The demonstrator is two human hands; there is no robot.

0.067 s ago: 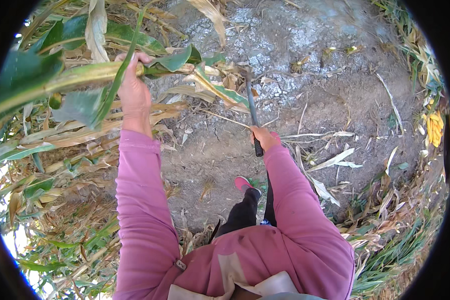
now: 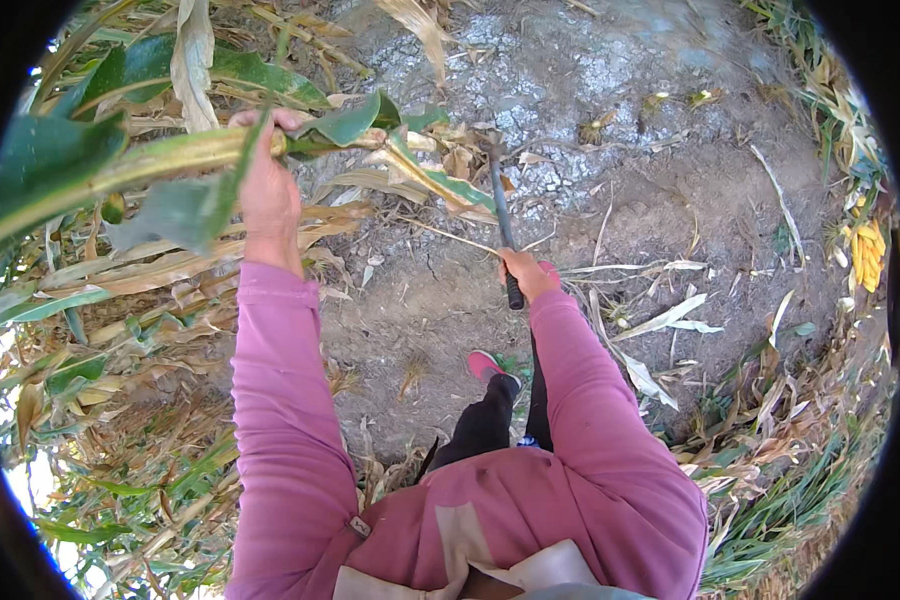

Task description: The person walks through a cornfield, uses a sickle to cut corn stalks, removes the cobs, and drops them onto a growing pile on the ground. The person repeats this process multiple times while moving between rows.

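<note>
Swaying since the earlier frame, a blurred green leaf [image 2: 227,192] is crossing the corn stalk [image 2: 165,158], upper left; the left hand [image 2: 270,190] is curling its fingers round that stalk, the right hand [image 2: 530,276] its own round a long-handled tool [image 2: 503,205], upper centre, both grips staying unchanged

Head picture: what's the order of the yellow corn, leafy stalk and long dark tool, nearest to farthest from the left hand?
1. Leafy stalk: gripped by the left hand.
2. Long dark tool: to the right, in the right hand.
3. Yellow corn: at the far right.
</note>
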